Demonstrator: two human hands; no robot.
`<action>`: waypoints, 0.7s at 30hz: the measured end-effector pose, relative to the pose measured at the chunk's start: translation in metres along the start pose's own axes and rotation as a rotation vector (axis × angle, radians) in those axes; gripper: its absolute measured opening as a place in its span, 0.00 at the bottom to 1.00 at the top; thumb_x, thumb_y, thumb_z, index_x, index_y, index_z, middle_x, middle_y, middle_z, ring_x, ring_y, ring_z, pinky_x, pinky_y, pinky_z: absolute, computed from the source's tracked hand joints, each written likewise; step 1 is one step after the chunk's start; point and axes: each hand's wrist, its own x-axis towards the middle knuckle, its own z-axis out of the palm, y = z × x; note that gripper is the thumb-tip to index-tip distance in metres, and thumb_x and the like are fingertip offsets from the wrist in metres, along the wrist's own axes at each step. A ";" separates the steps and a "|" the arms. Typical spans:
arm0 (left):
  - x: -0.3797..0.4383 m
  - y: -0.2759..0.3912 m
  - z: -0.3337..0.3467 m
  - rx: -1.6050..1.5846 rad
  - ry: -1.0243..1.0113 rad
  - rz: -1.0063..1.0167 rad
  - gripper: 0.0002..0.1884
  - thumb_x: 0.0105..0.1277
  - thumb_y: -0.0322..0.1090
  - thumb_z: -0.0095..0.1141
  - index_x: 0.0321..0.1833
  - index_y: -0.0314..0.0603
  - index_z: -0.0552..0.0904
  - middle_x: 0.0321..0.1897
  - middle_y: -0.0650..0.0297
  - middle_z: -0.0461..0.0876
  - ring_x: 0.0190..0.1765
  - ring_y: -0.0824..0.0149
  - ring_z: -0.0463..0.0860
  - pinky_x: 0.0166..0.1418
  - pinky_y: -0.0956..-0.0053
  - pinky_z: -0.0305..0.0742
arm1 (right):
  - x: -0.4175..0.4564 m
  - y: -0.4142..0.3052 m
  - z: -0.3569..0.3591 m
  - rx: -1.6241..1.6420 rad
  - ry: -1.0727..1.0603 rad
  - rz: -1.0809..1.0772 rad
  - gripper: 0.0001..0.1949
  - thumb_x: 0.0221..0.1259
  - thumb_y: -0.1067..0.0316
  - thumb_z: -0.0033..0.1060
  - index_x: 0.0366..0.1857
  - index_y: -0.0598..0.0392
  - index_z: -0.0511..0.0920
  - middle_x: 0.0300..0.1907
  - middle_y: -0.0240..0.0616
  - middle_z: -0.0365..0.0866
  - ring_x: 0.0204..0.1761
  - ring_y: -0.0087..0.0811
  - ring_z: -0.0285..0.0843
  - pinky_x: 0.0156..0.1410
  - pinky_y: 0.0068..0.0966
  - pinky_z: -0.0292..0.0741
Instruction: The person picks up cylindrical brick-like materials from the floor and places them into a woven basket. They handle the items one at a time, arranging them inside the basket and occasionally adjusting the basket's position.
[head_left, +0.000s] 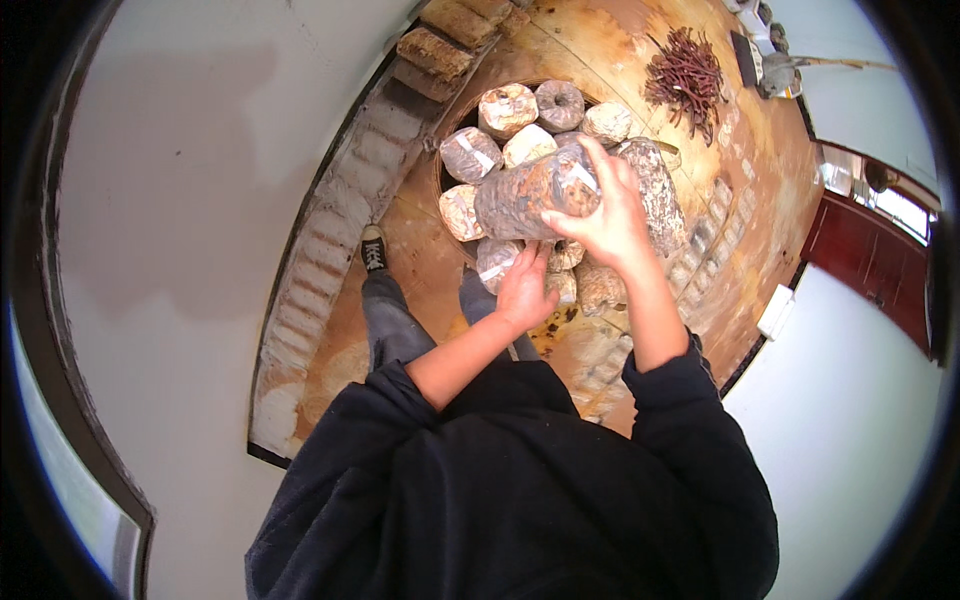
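My right hand (611, 210) grips one end of a mottled brown and grey cylindrical block in clear plastic film (517, 196), which looks like a mushroom growing block. The block lies tilted above a round basket (442, 184) filled with several similar wrapped blocks. Below its near side, my left hand (525, 289) rests with fingers stretched towards its underside, beside a grey-white block (496, 262); whether the fingertips touch the held block cannot be told. A long pale, speckled block (654, 191) leans at the basket's right side, partly behind my right hand.
More blocks (435, 54) lie in a row along the left wall, where pale imprints (307, 289) mark a ledge-like strip. A heap of dark red, stick-like pieces (686, 79) lies on the stained floor. My shoe (373, 249) is left of the basket. A dark red door (862, 262) stands far right.
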 end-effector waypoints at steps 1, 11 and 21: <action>-0.004 -0.002 0.000 -0.022 0.009 0.007 0.34 0.53 0.34 0.61 0.65 0.31 0.67 0.70 0.44 0.60 0.67 0.47 0.66 0.68 0.60 0.65 | 0.003 0.015 0.020 -0.020 -0.036 0.053 0.48 0.33 0.55 0.80 0.67 0.49 0.64 0.55 0.53 0.70 0.59 0.50 0.69 0.63 0.39 0.68; 0.026 -0.047 -0.013 -0.482 0.372 -0.413 0.42 0.54 0.32 0.59 0.73 0.34 0.56 0.67 0.44 0.65 0.65 0.47 0.71 0.67 0.62 0.66 | -0.017 -0.034 0.053 -0.501 -0.011 0.016 0.48 0.35 0.54 0.78 0.68 0.45 0.61 0.54 0.54 0.68 0.58 0.53 0.67 0.59 0.46 0.68; 0.052 -0.077 0.029 -0.942 0.366 -0.385 0.43 0.53 0.29 0.60 0.73 0.31 0.56 0.62 0.45 0.71 0.63 0.51 0.74 0.64 0.66 0.69 | -0.006 -0.051 0.056 -0.601 -0.113 -0.133 0.49 0.33 0.54 0.80 0.68 0.48 0.62 0.52 0.57 0.67 0.56 0.55 0.66 0.57 0.47 0.67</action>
